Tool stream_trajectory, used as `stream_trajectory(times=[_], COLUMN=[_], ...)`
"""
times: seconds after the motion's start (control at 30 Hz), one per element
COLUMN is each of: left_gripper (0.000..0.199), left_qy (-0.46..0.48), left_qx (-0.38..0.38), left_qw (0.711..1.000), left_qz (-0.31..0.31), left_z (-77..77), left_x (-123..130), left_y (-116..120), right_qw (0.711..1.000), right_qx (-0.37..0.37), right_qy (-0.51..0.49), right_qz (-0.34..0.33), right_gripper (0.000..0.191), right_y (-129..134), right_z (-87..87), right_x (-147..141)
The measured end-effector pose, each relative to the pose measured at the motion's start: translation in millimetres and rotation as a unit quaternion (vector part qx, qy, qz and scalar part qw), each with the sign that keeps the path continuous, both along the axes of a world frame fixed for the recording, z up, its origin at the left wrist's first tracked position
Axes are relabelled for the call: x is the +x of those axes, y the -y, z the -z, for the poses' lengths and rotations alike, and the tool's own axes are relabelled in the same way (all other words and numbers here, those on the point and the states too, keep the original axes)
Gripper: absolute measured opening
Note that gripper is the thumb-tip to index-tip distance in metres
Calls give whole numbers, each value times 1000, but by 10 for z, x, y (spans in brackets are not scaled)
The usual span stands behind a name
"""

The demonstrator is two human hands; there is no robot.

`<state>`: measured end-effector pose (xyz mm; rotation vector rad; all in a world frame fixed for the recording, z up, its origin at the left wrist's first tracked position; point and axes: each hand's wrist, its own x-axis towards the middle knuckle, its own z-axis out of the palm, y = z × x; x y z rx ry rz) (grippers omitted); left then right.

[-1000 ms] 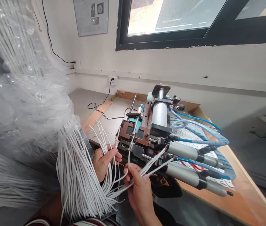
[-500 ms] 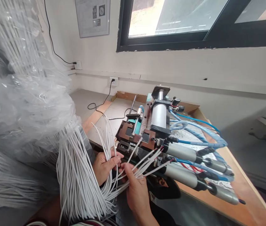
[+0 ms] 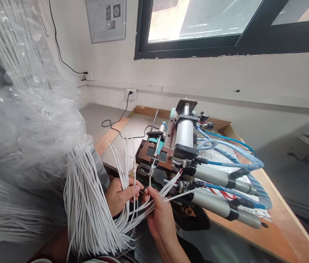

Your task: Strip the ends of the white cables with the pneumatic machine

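My left hand [image 3: 121,195] is closed around several white cables [image 3: 120,164] whose ends point up. Beside it, my right hand [image 3: 160,212] pinches one white cable [image 3: 150,177], whose upper end reaches into the middle of the machine's brown and black jaws [image 3: 154,155]. More white cables [image 3: 171,186] fan out to the right from behind my right hand; some show reddish ends. Both hands are close together just in front of the machine. A large bundle of white cables [image 3: 88,204] hangs down left of my left hand.
Clear plastic wrap [image 3: 34,117] covers the cable bundle at the left. Silver cylinders [image 3: 212,175] with blue hoses [image 3: 236,164] stick out to the right over the wooden table edge [image 3: 286,219]. Behind are a wall socket [image 3: 131,94] and a window [image 3: 198,22].
My right hand's cable has swung left and upright, its end now at the jaws. The machine's silver cylinder rods at the right have drawn in, and the jaws have closed together.
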<state>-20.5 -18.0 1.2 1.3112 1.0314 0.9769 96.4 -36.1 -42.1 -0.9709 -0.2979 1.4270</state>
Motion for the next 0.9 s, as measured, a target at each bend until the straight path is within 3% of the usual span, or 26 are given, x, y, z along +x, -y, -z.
stream_trajectory(times=[0.1, 0.23, 0.43, 0.63, 0.8, 0.9], left_gripper=[27, 26, 22, 55, 38, 29], left_qy=[-20, -34, -35, 78, 147, 156], left_qx=[-12, -39, -70, -81, -84, -72], left_qw=[999, 997, 990, 992, 972, 966], left_qz=[46, 63, 119, -52, -164, -195], left_z=[23, 58, 184, 289, 259, 229], left_x=[-8, -11, -56, -46, 0, 17], left_y=[25, 77, 125, 107, 81, 79], right_qw=[999, 996, 998, 998, 998, 998], right_qx=[12, 19, 38, 14, 6, -9], right_qy=[1, 7, 43, 68, 66, 51], right_qz=[-42, -87, -31, 9, -11, -20], right_gripper=[21, 28, 27, 23, 21, 24], right_y=[-11, -29, -5, 119, 135, 81], right_z=[-38, -113, -95, 63, 53, -7], right_x=[15, 23, 54, 28, 8, 27])
